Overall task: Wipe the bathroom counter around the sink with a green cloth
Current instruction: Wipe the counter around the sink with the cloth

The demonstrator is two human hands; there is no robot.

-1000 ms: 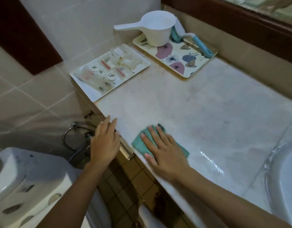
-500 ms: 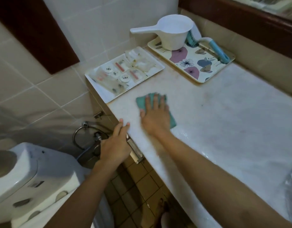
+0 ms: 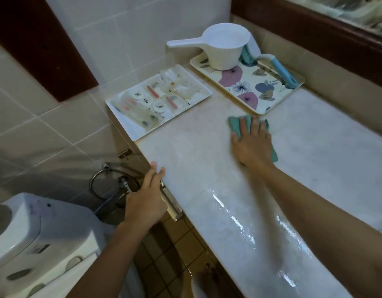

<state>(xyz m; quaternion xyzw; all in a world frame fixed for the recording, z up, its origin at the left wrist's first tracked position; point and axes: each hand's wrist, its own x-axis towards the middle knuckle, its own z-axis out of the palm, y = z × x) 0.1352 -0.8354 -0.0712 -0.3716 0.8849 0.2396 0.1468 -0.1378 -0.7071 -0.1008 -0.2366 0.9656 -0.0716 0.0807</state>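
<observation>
The pale counter (image 3: 314, 160) bears a white tray (image 3: 133, 131), a floral tray (image 3: 271, 81) and the green cloth (image 3: 234, 124).

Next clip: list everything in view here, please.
Counter: one, pale, centre to right.
Floral tray: one, cream, counter's back.
Cloth: one, green, on counter before floral tray.
Dipper: one, white, on floral tray.
Brush: one, blue-handled, on floral tray.
White tray: one, counter's left end, holding toiletries.
Toilet tank: one, white, lower left.
Hose: one, metal, below counter's left end.
Left hand: one, on counter's edge.
Right hand: one, flat on cloth.
</observation>
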